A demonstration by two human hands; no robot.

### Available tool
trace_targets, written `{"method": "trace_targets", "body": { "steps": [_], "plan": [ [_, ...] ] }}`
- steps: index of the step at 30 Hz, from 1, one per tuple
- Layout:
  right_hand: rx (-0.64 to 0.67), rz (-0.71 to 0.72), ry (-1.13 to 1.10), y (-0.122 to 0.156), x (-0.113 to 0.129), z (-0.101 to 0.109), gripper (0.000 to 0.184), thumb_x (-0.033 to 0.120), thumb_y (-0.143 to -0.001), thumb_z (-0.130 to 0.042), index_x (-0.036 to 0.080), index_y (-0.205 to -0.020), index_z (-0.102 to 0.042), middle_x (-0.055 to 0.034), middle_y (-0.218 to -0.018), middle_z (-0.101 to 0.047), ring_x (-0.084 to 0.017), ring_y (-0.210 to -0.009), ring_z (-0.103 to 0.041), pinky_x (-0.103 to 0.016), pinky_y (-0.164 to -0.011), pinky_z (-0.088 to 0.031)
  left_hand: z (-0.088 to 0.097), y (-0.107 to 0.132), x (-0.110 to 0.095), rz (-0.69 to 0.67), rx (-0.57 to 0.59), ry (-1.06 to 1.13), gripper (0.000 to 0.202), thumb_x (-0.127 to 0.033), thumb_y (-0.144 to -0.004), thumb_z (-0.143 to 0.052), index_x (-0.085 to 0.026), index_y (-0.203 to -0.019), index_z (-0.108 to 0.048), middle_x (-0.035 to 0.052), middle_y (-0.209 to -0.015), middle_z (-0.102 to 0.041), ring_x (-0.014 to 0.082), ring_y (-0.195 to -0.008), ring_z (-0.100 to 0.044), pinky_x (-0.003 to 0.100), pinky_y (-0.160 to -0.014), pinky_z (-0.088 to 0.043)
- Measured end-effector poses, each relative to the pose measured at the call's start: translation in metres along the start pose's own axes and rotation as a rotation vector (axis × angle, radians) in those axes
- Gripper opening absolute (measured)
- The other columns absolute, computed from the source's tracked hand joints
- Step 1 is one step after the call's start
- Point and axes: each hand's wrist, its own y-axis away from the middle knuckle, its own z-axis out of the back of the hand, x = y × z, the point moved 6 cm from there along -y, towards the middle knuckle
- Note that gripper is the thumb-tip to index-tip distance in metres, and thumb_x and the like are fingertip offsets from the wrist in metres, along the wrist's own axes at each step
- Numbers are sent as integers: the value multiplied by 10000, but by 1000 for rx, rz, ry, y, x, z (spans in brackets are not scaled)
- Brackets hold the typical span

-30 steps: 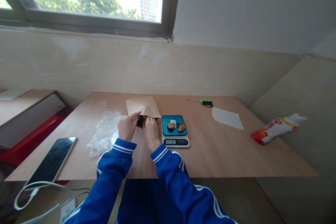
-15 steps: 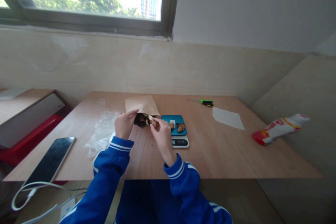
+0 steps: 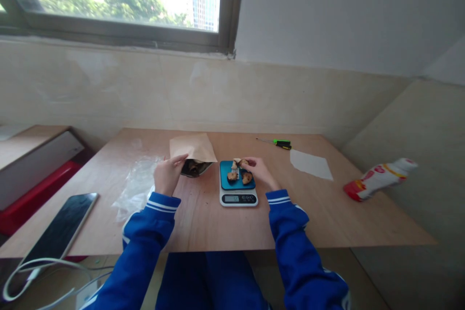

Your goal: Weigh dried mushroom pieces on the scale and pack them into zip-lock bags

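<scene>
In front of me, the scale (image 3: 238, 186) sits with its display facing my side; two brown pieces (image 3: 247, 178) rest on its blue platform. My left hand (image 3: 168, 174) pinches the mouth of the paper bag (image 3: 193, 147), left of the scale. My right hand (image 3: 258, 170) grips a third piece (image 3: 237, 162) above the platform's far part; contact cannot be determined. Beyond: screwdrivers (image 3: 282, 144).

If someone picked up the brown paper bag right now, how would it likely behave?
The brown paper bag would probably flex, since its wall looks thin. Lifted only by the edge the left hand pinches, it might sag. Tilted mouth-down, it could spill, as the mouth gapes with brown pieces inside.
</scene>
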Motion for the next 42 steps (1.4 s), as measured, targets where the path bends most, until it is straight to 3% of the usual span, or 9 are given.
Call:
{"method": "trace_targets", "body": {
  "steps": [5,10,15,21,24,27,33,38,42],
  "plan": [
    [119,-6,1,-1,-6,-4,367,377,-670,-743,147,-956,-727,-97,-962,-745,-248,-904,-687,-402,-838,-538,-2,0,3,-14,4,0,255,-325,-865,-574,-258,-1055,-731,63,-855,-759,261,-848,-710,271,-635,-460],
    [-45,-17,-39,-1,-15,21,550,340,-664,-763,150,-1156,-610,-139,-1100,-699,-241,-1025,-655,-422,-915,-512,-3,0,5,-21,11,-3,251,-306,-861,-578,-247,-1049,-734,66,-838,-760,258,-847,-710,272,-666,-467],
    [-181,12,-3,2,-27,31,432,408,-595,-785,187,-900,-574,-87,-918,-697,-223,-904,-670,-415,-854,-532,-5,3,6,-7,28,-30,262,-312,-869,-562,-260,-1066,-727,66,-864,-760,260,-845,-709,276,-658,-467],
    [-109,41,40,12,-28,14,357,484,-646,-740,191,-788,-594,-46,-834,-684,-226,-859,-666,-414,-845,-524,-12,7,13,0,49,-31,276,-325,-871,-548,-255,-1069,-726,72,-889,-759,259,-856,-706,280,-669,-474],
    [-154,91,110,23,-18,22,338,505,-767,-624,192,-890,-651,-89,-1002,-697,-242,-1014,-632,-427,-956,-462,-13,8,18,3,49,-14,282,-331,-868,-543,-254,-1066,-727,71,-898,-759,257,-863,-705,280,-678,-478],
    [-289,118,134,42,-14,41,397,521,-830,-522,176,-980,-648,-130,-1104,-679,-251,-1082,-608,-432,-994,-435,-14,10,22,12,61,-13,286,-339,-862,-542,-260,-1067,-726,66,-888,-760,254,-864,-705,279,-674,-478],
    [-473,38,193,92,-40,72,441,555,-808,-507,155,-916,-659,-160,-1002,-704,-279,-968,-647,-450,-898,-497,-16,12,22,-2,66,19,285,-328,-855,-538,-260,-1053,-731,64,-887,-760,243,-853,-705,275,-681,-482],
    [-513,-32,143,118,-69,75,444,593,-770,-545,178,-867,-670,-141,-946,-717,-276,-885,-662,-452,-835,-526,-20,14,23,-8,68,22,283,-331,-848,-546,-256,-1047,-733,71,-881,-760,249,-847,-706,290,-695,-490],
    [-539,-41,132,122,-76,74,456,613,-761,-542,182,-837,-670,-144,-926,-719,-280,-893,-662,-455,-834,-529,-20,15,22,-3,79,27,287,-313,-848,-545,-244,-1057,-730,77,-891,-759,255,-868,-706,293,-707,-494]
  ]
}}
